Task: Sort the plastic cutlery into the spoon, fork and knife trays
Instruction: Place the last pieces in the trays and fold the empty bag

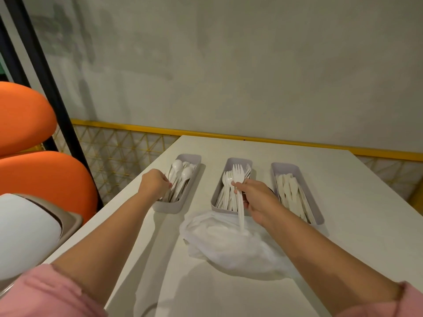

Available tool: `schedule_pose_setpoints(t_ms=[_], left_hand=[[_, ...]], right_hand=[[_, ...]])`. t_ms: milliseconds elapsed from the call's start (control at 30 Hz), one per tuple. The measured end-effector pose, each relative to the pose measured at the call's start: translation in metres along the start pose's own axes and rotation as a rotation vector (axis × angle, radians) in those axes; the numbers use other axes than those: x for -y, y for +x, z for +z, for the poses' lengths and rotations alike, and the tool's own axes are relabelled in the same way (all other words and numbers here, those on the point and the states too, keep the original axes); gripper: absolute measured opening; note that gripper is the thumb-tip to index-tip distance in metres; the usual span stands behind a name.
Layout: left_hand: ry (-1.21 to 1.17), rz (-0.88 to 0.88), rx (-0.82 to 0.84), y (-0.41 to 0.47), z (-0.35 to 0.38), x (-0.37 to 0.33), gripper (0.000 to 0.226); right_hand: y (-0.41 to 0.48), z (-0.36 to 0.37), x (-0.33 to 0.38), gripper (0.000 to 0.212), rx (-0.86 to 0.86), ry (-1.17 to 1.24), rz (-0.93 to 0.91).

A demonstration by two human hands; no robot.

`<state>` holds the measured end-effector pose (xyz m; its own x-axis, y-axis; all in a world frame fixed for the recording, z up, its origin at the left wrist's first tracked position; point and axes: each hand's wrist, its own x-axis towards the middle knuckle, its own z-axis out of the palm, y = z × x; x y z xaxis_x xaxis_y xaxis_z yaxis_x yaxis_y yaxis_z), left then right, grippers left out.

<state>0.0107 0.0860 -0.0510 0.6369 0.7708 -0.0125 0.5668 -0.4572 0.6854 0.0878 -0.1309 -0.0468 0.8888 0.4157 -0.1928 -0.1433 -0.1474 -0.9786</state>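
Note:
Three grey trays stand in a row on the white table. The left tray (168, 208) holds white spoons, the middle tray (238, 161) white forks, the right tray (283, 167) white knives. My left hand (153, 182) is at the left rim of the spoon tray, fingers curled over spoon handles; whether it grips one is unclear. My right hand (256, 200) hovers over the near end of the fork tray and pinches a white plastic fork (239, 193), tines up, handle pointing down toward me.
A crumpled white plastic bag (229, 245) lies on the table just in front of the fork tray. At the left stand an orange chair (45, 177) and a white-lidded bin (25, 227). The table (357, 202) ends at a yellow-railed wall behind.

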Motion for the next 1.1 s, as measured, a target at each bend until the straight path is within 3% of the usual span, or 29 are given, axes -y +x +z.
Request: schedule_pose_setpoints(t_ms=[67,333,600,733,800,867,1067,1100], left_hand=[[0.088,0.003,0.002,0.002,0.002,0.005,0.015],[0.245,0.107,-0.064,-0.004,0.006,-0.001,0.025],[0.06,0.298,0.068,-0.03,0.028,-0.031,0.018],[0.0,0.282,0.214,-0.04,0.045,-0.041,0.017],[0.029,0.28,0.237,-0.043,0.05,-0.043,0.017],[0.035,0.271,0.247,-0.044,0.054,-0.044,0.017],[0.03,0.255,0.23,-0.043,0.058,-0.043,0.016],[0.028,0.255,0.227,-0.044,0.058,-0.043,0.015]], right_hand=[[0.003,0.0,0.002,0.023,-0.015,-0.026,-0.01],[0.014,-0.002,0.013,0.011,-0.072,-0.106,-0.089],[0.044,0.001,0.028,0.012,-0.189,-0.094,-0.159],[0.053,0.008,0.019,0.017,-0.113,-0.256,-0.156],[0.055,0.011,0.016,0.008,-0.1,-0.354,-0.166],[0.058,0.012,0.013,0.02,-0.135,-0.445,-0.21],[0.067,0.012,0.0,0.006,-0.243,-0.724,-0.244],[0.066,0.011,-0.001,0.011,-0.274,-0.781,-0.255]])
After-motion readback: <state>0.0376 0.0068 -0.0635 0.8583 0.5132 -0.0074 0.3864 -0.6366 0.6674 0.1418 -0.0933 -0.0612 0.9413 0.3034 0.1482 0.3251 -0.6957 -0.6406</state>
